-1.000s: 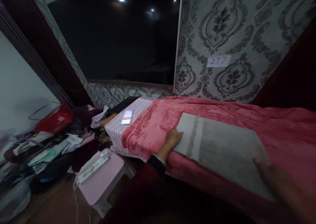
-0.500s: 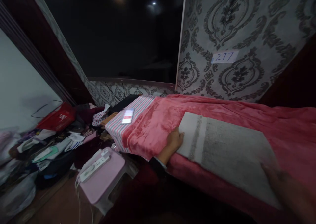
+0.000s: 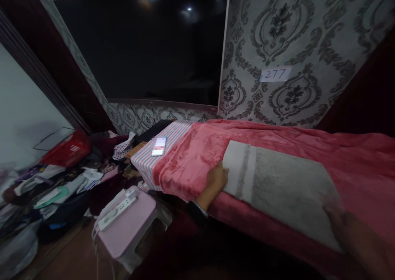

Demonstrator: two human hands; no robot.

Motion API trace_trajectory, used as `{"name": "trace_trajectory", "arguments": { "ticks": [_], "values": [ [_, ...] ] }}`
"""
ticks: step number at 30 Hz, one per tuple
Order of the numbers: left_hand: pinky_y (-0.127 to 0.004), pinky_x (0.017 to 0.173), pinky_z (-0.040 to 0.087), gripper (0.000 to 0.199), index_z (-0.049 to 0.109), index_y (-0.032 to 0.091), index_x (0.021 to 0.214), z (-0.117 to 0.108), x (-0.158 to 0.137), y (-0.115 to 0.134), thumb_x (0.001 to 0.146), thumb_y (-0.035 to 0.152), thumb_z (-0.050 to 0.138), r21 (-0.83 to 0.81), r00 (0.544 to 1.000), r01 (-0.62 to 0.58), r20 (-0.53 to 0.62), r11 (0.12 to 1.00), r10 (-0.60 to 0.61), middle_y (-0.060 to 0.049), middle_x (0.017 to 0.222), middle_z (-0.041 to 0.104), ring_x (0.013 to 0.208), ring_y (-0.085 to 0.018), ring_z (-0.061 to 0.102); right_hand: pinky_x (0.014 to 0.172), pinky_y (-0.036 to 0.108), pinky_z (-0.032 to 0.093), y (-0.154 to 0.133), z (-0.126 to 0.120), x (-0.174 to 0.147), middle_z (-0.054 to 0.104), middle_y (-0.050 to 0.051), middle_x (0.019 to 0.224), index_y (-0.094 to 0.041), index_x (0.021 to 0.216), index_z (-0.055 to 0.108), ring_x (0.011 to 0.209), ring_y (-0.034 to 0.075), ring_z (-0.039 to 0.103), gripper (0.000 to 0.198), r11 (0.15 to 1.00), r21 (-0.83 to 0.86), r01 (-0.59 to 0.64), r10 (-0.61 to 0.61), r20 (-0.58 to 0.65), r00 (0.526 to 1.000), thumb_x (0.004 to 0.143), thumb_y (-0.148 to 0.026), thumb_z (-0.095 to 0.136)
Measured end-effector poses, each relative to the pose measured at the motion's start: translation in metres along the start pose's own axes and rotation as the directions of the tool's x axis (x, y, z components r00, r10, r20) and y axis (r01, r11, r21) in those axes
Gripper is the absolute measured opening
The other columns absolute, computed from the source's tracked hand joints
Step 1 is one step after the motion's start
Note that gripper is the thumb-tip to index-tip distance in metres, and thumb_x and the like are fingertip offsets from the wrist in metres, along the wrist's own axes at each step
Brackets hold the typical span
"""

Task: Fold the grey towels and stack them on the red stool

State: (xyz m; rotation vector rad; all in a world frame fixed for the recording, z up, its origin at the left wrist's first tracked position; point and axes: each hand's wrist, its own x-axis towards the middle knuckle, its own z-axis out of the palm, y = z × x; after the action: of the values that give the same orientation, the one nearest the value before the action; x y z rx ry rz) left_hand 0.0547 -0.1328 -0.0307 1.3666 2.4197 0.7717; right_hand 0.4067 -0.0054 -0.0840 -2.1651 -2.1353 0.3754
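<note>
A folded grey towel (image 3: 286,185) with pale bands near its left end lies flat on a pink plush blanket (image 3: 191,160). My left hand (image 3: 217,177) is closed on the towel's left edge, the thumb lying near its border. At the right end of the towel is my right hand (image 3: 348,226), low in the view and smeared by motion. Its fingers reach over the towel's right edge, but whether they grip it is not clear.
A striped cloth (image 3: 145,158) with a phone (image 3: 159,146) lies left of the blanket. Below it stands a pink stool (image 3: 132,222) bearing a power strip (image 3: 119,210). Piled clothes (image 3: 68,193) and a red basket (image 3: 68,148) are at left; a large screen (image 3: 148,49) is behind.
The view has shifted slightly. My left hand keeps its hold on the towel's left edge, and my right hand stays blurred at the right end. The towel lies much as before.
</note>
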Motion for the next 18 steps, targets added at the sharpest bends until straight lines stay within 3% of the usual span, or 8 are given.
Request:
{"name": "trace_trajectory", "arguments": {
  "ticks": [5,8,12,15,18],
  "values": [
    [-0.037,0.089,0.052,0.041,0.055,0.017,0.136,0.002,-0.001,-0.005,0.1,0.033,0.049,-0.072,0.999,0.021,-0.04,0.997,-0.023,-0.015,0.113,0.075,0.104,-0.028,0.071,0.094,0.055,0.05,-0.011,-0.011,-0.011,0.065,0.038,0.108,-0.018,0.116,0.065,0.108,0.046,0.066,0.077,0.992,0.114,-0.062,0.057,0.046,0.997,0.09,-0.062,0.007],
    [-0.038,0.091,0.052,0.035,0.062,0.018,0.129,0.002,0.003,-0.011,0.098,0.029,0.05,-0.211,0.998,0.027,-0.057,0.977,-0.04,-0.013,0.112,0.075,0.104,-0.027,0.07,0.093,0.056,0.051,-0.016,-0.017,-0.016,0.065,0.039,0.11,-0.018,0.114,0.066,0.108,0.046,0.066,0.073,0.991,0.114,-0.068,0.064,0.044,0.997,0.091,-0.061,0.011],
    [-0.035,0.095,0.051,0.03,0.073,0.019,0.106,-0.001,0.016,-0.023,0.094,0.018,0.045,-0.543,0.999,-0.01,-0.039,0.84,-0.013,-0.01,0.107,0.076,0.103,-0.023,0.067,0.09,0.054,0.053,-0.019,-0.022,-0.02,0.068,0.037,0.106,-0.013,0.113,0.069,0.101,0.045,0.069,0.072,0.995,0.086,-0.052,0.05,0.025,0.998,0.095,-0.057,0.016],
    [-0.031,0.086,0.054,0.032,0.075,0.018,0.102,-0.004,0.024,-0.031,0.09,0.017,0.046,-0.635,0.998,0.004,0.046,0.773,0.033,-0.007,0.096,0.078,0.092,-0.019,0.068,0.084,0.053,0.055,-0.019,-0.021,-0.02,0.071,0.033,0.098,-0.012,0.109,0.072,0.094,0.043,0.071,0.068,0.998,0.059,-0.013,0.014,-0.023,1.0,0.097,-0.055,0.021],
    [-0.029,0.077,0.053,0.027,0.075,0.015,0.103,-0.008,0.03,-0.038,0.086,0.027,0.058,-0.726,0.986,0.035,0.135,0.686,0.093,-0.006,0.09,0.077,0.081,-0.018,0.067,0.081,0.048,0.056,-0.02,-0.019,-0.021,0.074,0.026,0.094,-0.011,0.109,0.072,0.092,0.038,0.072,0.06,1.0,0.003,-0.01,0.01,-0.055,0.998,0.099,-0.051,0.026]
  ]
}}
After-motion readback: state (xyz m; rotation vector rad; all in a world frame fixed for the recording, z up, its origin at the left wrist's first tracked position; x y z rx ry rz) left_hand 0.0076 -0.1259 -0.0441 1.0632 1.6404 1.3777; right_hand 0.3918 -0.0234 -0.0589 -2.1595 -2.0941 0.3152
